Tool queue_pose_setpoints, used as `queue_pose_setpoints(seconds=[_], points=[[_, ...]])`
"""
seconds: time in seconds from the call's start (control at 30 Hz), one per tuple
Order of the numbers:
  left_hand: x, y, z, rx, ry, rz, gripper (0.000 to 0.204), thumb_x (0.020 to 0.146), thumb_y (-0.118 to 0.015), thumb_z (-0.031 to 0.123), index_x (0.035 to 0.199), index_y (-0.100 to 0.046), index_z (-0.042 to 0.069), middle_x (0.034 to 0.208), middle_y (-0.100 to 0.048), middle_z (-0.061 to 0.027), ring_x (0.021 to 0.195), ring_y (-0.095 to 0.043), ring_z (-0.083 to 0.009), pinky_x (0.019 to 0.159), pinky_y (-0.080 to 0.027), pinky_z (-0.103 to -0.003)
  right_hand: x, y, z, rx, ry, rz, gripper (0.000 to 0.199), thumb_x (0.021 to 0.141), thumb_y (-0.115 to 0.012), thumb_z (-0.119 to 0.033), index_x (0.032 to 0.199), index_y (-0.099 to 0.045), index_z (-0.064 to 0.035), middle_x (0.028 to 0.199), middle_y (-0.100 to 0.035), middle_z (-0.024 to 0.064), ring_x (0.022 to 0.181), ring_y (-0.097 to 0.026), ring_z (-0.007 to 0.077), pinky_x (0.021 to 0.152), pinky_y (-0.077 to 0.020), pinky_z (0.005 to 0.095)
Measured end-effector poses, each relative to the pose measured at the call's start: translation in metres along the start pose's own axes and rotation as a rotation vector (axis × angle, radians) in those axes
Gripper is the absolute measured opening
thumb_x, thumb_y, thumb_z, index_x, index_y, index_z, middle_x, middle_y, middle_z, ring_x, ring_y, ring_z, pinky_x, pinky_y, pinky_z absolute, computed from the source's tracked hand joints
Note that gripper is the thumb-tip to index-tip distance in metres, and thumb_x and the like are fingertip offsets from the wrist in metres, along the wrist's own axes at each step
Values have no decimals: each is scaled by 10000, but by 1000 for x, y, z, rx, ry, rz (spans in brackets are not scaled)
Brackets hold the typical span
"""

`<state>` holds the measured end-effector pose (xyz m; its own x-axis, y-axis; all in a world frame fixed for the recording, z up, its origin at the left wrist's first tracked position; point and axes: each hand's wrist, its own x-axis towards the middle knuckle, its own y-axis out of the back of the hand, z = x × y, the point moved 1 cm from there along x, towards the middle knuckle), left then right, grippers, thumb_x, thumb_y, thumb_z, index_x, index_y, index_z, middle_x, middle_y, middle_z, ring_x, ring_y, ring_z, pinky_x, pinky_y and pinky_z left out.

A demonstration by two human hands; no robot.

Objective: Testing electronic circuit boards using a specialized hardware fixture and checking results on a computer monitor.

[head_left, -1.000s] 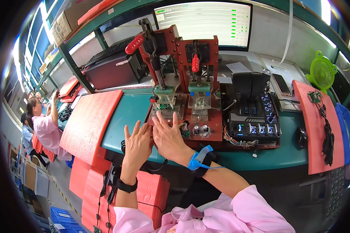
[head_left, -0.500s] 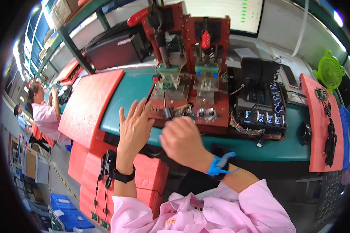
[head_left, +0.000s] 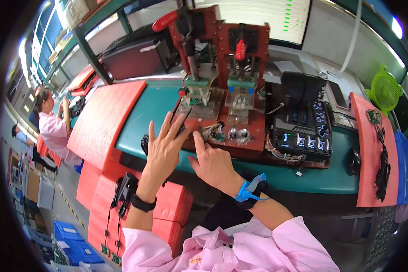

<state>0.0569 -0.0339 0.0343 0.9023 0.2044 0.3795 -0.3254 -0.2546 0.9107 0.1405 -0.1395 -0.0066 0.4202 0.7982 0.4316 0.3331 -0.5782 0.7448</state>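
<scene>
Our left hand [head_left: 164,146] is raised with fingers spread wide, holding nothing, its fingertips over the front left corner of the red-brown flat metal fixture base [head_left: 254,136]; our right hand [head_left: 213,163] is loosely curled, index finger extended onto that base's front edge, beside a small green circuit board [head_left: 217,133] with loose wires; behind the board two red upright lever presses [head_left: 222,45] stand on the base; right of the base sits a black control box [head_left: 303,122]; left of it lies a red foam tray [head_left: 106,120].
</scene>
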Motion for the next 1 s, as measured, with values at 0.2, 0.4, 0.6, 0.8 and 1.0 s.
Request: queue_pose_setpoints(seconds=[0.2, 0.4, 0.6, 0.8, 1.0], points=[[0, -3, 8, -58, 17, 42, 463, 662, -504, -55, 1096, -535, 102, 1296, -374, -55, 1258, -270, -266, 967, -200, -554, -4, -5, 11, 12, 6, 24, 601, 738, -594, -202, 1216, -332, 51, 745, -600, 194, 572, -598, 311, 489, -477, 383], [4, -6, 6, -53, 17, 16, 461, 663, -509, -54, 1101, -531, 87, 1299, -369, -46, 1256, -270, -265, 973, -192, -556, -1, 1, 10, 45, -21, -10, 618, 739, -589, -199, 1227, -318, 65, 643, -594, 177, 521, -585, 319, 469, -467, 400], [3, 2, 8, -113, 14, -72, 443, 700, -533, -13, 1131, -506, 86, 1293, -378, -45, 1253, -272, -267, 973, -200, -548, -1, 4, 11, -11, 4, -78, 626, 741, -585, -206, 1242, -314, 54, 609, -588, 171, 506, -580, 319, 461, -461, 411], [9, 8, 24, -180, 84, -89, 390, 764, -519, 58, 1152, -492, 80, 1303, -377, -67, 1261, -259, -281, 990, -181, -512, -18, 17, 24, -30, 121, -67, 568, 743, -581, -226, 1215, -368, 7, 683, -591, 172, 566, -590, 321, 486, -462, 416], [23, 1, 42, -318, -32, 6, 312, 786, -534, 124, 1092, -513, 65, 1194, -475, -87, 1207, -343, -274, 974, -216, -494, -69, 34, 42, -180, 66, -259, 421, 734, -592, -221, 1078, -466, -16, 754, -582, 128, 689, -576, 297, 624, -460, 392]])
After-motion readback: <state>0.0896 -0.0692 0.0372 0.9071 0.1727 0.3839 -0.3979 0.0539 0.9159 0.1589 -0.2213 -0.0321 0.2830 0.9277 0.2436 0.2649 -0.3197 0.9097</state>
